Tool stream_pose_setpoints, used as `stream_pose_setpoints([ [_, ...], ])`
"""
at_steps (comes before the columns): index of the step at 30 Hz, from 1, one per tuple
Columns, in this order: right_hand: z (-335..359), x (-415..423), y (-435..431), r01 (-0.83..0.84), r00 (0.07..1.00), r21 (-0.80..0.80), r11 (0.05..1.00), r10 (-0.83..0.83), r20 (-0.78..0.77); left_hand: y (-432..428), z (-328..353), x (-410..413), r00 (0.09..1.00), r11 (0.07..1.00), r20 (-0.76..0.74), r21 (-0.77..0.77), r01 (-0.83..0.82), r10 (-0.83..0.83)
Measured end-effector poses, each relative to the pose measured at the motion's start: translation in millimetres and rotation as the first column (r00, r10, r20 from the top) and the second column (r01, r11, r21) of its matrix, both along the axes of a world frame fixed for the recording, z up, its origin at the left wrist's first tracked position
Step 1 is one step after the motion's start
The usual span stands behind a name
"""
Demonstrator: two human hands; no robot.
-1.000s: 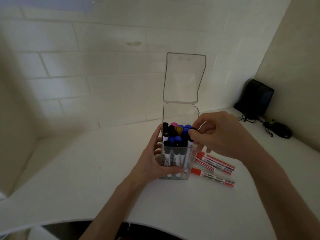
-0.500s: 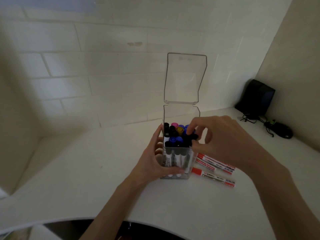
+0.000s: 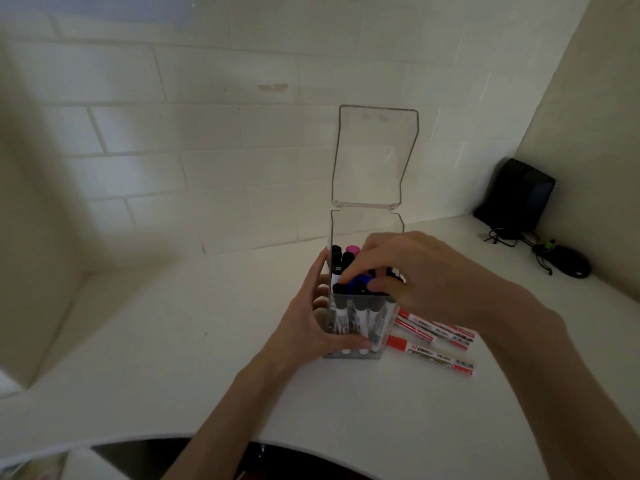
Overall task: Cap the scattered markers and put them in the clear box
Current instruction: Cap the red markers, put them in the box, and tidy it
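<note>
A tall clear box [image 3: 367, 224] stands on the white table [image 3: 173, 341], its hinged lid [image 3: 374, 157] open and upright. Several capped markers stand inside it, with black, blue and one pink cap [image 3: 352, 249] showing. My left hand [image 3: 308, 323] grips the box's left side and front, thumb across the lower front. My right hand [image 3: 426, 271] lies over the box's mouth, its index finger and thumb pinching a blue-capped marker [image 3: 360, 282] among the others. Three red-capped markers [image 3: 434, 356] lie on the table just right of the box.
A black speaker [image 3: 516, 195] stands in the back right corner, with a black mouse [image 3: 568, 266] and cables beside it. A tiled wall rises close behind the box. The table's curved front edge runs along the bottom of the view.
My right hand has dropped from above the box onto the marker caps, pushing a black-capped marker down among the others. My left hand and the box have stayed put.
</note>
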State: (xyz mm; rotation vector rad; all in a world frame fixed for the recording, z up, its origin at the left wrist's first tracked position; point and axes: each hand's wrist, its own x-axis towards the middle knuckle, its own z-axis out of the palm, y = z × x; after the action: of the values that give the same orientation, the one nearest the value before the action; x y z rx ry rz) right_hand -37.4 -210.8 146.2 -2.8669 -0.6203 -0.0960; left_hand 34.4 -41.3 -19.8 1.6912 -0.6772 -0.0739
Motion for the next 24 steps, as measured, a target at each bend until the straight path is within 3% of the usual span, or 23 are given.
stream_pose_setpoints([
  [7, 9.2, 1.5, -13.1, 0.017, 1.000, 0.018, 1.000, -0.017, -0.010, -2.6, -0.4, -1.9, 1.000, 1.000, 0.007, -0.020, -0.020, 0.020],
  [14, -1.4, 2.0, 0.4, -0.024, 0.993, 0.121, 0.992, 0.010, 0.118, -2.8, -4.5, 2.0, 1.000, 1.000, 0.010, -0.013, -0.020, 0.020],
  [24, -9.9, 7.2, -7.1, 0.024, 0.981, 0.106, 0.994, -0.043, 0.187, -2.6, -9.4, 3.9, 1.000, 1.000, -0.003, -0.001, -0.028, 0.028],
])
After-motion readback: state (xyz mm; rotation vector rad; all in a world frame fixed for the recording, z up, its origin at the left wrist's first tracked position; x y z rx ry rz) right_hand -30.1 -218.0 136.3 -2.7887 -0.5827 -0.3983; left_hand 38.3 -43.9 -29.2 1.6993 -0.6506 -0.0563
